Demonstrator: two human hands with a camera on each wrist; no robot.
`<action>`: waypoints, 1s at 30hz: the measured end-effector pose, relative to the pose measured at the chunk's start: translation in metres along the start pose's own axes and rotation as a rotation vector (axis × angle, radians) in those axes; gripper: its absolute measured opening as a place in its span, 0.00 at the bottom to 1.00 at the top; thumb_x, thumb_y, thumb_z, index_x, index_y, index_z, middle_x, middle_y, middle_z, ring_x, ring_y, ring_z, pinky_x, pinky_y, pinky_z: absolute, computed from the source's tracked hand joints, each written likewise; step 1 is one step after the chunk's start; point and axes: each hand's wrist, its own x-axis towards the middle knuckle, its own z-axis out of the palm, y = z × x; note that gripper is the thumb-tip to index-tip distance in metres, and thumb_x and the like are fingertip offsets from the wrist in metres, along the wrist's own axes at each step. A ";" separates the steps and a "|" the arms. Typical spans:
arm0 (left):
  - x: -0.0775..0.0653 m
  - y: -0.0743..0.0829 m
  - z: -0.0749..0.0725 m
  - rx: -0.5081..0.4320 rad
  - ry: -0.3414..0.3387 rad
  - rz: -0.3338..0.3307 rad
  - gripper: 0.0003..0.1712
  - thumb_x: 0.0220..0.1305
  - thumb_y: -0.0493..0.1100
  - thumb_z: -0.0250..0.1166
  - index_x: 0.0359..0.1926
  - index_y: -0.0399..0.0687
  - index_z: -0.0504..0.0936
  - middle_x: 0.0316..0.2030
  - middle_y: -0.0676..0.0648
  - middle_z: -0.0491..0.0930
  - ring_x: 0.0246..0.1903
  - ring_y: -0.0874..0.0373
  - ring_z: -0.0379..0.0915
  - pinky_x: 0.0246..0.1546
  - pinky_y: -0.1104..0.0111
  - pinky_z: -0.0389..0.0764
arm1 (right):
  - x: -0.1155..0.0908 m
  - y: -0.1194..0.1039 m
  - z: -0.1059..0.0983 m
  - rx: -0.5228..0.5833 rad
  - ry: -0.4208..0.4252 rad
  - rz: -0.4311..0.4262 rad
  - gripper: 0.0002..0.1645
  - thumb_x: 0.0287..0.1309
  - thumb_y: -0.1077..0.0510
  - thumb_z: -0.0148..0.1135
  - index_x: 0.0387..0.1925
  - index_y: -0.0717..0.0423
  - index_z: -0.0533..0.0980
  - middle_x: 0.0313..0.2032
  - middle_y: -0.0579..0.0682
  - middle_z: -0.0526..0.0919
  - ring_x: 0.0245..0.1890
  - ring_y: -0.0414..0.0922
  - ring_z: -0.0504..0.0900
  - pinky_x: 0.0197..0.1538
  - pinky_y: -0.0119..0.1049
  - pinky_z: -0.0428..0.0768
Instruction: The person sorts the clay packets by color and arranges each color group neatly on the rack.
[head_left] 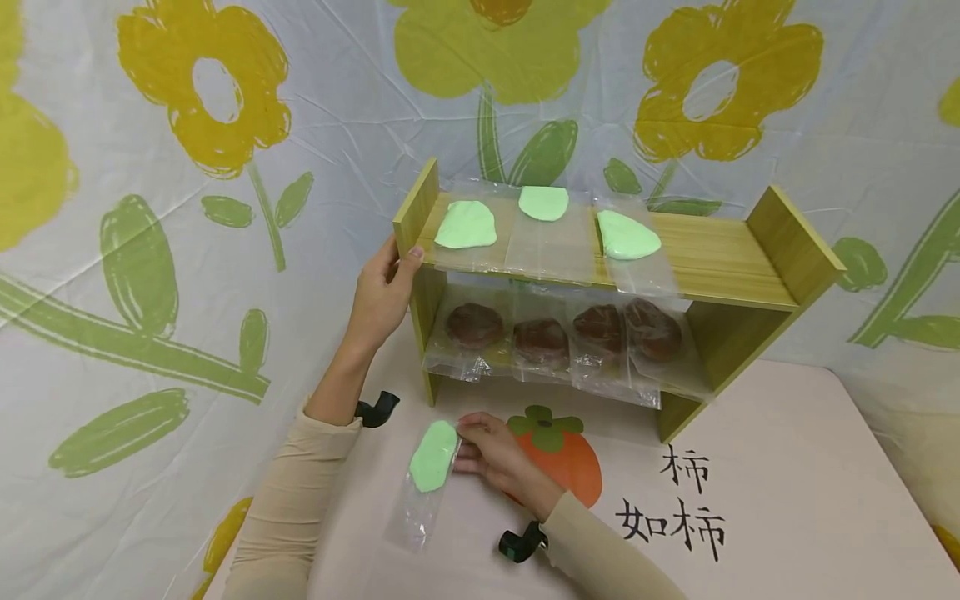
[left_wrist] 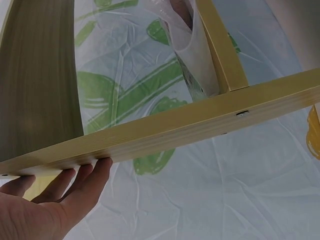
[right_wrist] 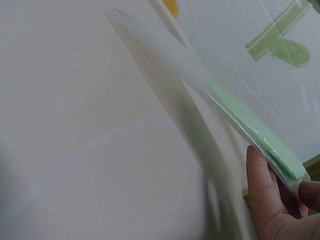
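Observation:
My right hand (head_left: 495,450) pinches the edge of a clear plastic bag (head_left: 420,518) low in the head view. Inside its upper end lies a flat, pale green piece (head_left: 432,457), and the bag's other end hangs down. In the right wrist view the thumb and fingers hold the bag (right_wrist: 200,90) beside the green piece (right_wrist: 260,137). My left hand (head_left: 382,296) touches the left side panel (head_left: 417,200) of a small wooden shelf. The left wrist view shows its fingertips against the panel's outer face (left_wrist: 165,137).
Three bags with similar green pieces (head_left: 467,225) lie on the shelf's top board (head_left: 720,250). Several bagged dark brown rounds (head_left: 540,340) line the board below. The shelf stands on a pale tablecloth (head_left: 795,467) with a printed persimmon (head_left: 570,458). A flowered curtain (head_left: 330,100) hangs behind.

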 end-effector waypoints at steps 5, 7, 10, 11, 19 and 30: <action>0.000 -0.001 0.000 0.008 -0.003 -0.001 0.27 0.76 0.54 0.54 0.72 0.54 0.70 0.62 0.45 0.75 0.61 0.48 0.72 0.56 0.49 0.73 | -0.015 -0.007 -0.006 -0.031 0.018 -0.031 0.16 0.72 0.63 0.55 0.54 0.70 0.66 0.37 0.54 0.81 0.31 0.46 0.83 0.39 0.45 0.84; 0.000 0.000 0.000 0.012 -0.003 -0.005 0.28 0.76 0.55 0.54 0.72 0.54 0.69 0.63 0.46 0.74 0.61 0.48 0.71 0.56 0.49 0.73 | -0.021 -0.010 -0.009 -0.045 0.018 -0.039 0.16 0.72 0.62 0.56 0.54 0.69 0.66 0.37 0.53 0.80 0.30 0.46 0.81 0.39 0.44 0.84; -0.001 0.001 -0.001 0.021 -0.001 -0.016 0.29 0.76 0.56 0.54 0.73 0.55 0.68 0.63 0.47 0.74 0.62 0.49 0.71 0.57 0.49 0.72 | -0.030 -0.016 -0.015 -0.062 0.009 -0.061 0.18 0.73 0.62 0.56 0.55 0.70 0.65 0.38 0.53 0.80 0.32 0.47 0.81 0.41 0.44 0.84; -0.002 0.002 -0.001 0.021 0.000 -0.018 0.29 0.76 0.56 0.54 0.73 0.55 0.68 0.64 0.47 0.73 0.62 0.50 0.70 0.57 0.50 0.72 | -0.032 -0.018 -0.017 -0.063 0.009 -0.067 0.18 0.73 0.62 0.56 0.55 0.70 0.65 0.37 0.53 0.80 0.32 0.47 0.81 0.41 0.44 0.84; -0.001 0.002 0.000 0.018 0.000 -0.019 0.28 0.76 0.55 0.54 0.73 0.55 0.68 0.64 0.47 0.73 0.63 0.50 0.70 0.58 0.50 0.72 | -0.056 -0.038 -0.030 -0.055 0.050 -0.138 0.13 0.73 0.63 0.55 0.52 0.66 0.66 0.40 0.56 0.83 0.37 0.50 0.85 0.42 0.44 0.84; 0.000 0.001 0.000 0.011 0.006 0.002 0.27 0.77 0.53 0.54 0.72 0.53 0.69 0.64 0.46 0.74 0.62 0.49 0.71 0.58 0.50 0.72 | -0.100 -0.072 -0.041 -0.119 0.116 -0.271 0.15 0.72 0.64 0.57 0.51 0.70 0.66 0.39 0.53 0.82 0.40 0.49 0.82 0.44 0.45 0.84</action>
